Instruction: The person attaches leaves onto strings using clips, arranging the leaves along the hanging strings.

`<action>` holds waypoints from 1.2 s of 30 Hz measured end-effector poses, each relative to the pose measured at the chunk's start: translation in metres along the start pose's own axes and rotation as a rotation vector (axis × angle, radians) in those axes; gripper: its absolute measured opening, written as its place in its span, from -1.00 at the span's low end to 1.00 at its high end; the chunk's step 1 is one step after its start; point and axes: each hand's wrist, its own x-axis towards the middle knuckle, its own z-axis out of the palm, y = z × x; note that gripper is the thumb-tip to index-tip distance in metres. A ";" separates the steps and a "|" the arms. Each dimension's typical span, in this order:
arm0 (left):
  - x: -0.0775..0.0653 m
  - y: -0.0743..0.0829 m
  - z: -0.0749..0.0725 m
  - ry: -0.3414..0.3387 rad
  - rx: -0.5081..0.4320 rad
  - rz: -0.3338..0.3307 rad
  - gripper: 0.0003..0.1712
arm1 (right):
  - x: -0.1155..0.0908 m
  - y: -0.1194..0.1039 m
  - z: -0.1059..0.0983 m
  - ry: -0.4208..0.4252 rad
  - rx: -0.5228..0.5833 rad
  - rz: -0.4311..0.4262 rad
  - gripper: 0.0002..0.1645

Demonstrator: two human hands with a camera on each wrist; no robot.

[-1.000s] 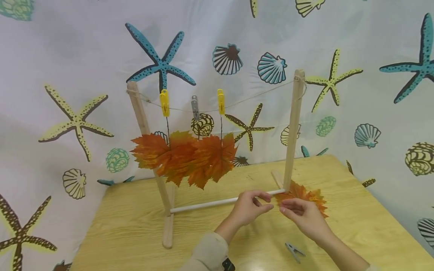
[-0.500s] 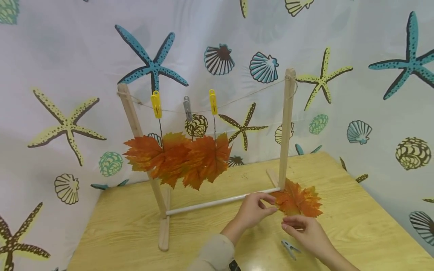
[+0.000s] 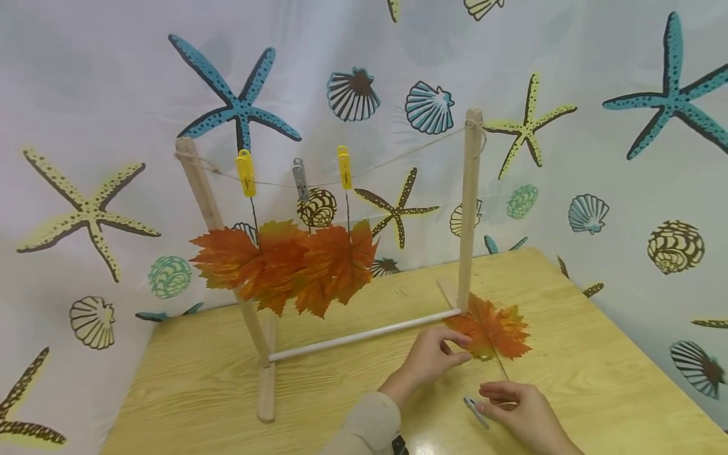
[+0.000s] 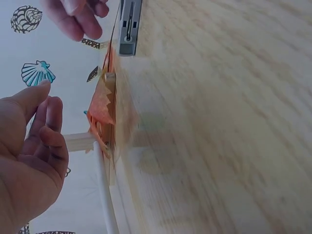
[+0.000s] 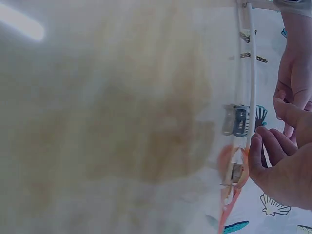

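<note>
A grey clothespin lies on the table just left of my right hand, whose fingertips overlap it in the head view. That hand is loosely bent and grips nothing. My left hand hovers with relaxed, slightly curved fingers and nothing between them. Right beyond both hands lies an orange maple leaf, its thin dark stem pointing toward my right fingers. In the left wrist view, the clothespin sits on the wood close to the right fingers.
A wooden frame with a white crossbar stands behind the hands. Its string carries two yellow clothespins and a grey one, with orange leaves hanging below. A cloth printed with starfish and shells hangs behind the table.
My right hand has moved down, away from the leaf and toward the loose grey clothespin. The gap between my hands has widened. The head view has shifted right.
</note>
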 end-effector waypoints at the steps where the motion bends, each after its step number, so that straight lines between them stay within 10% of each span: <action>1: 0.002 -0.001 0.003 -0.010 0.008 -0.003 -0.71 | -0.002 0.003 0.000 0.003 0.009 0.024 -0.41; 16: 0.041 0.004 0.046 -0.237 0.230 0.029 -0.78 | -0.013 0.027 -0.001 0.087 0.016 0.021 -0.29; 36: 0.063 0.007 0.083 -0.220 0.446 0.063 -0.79 | -0.009 0.034 0.006 0.155 -0.035 -0.044 -0.37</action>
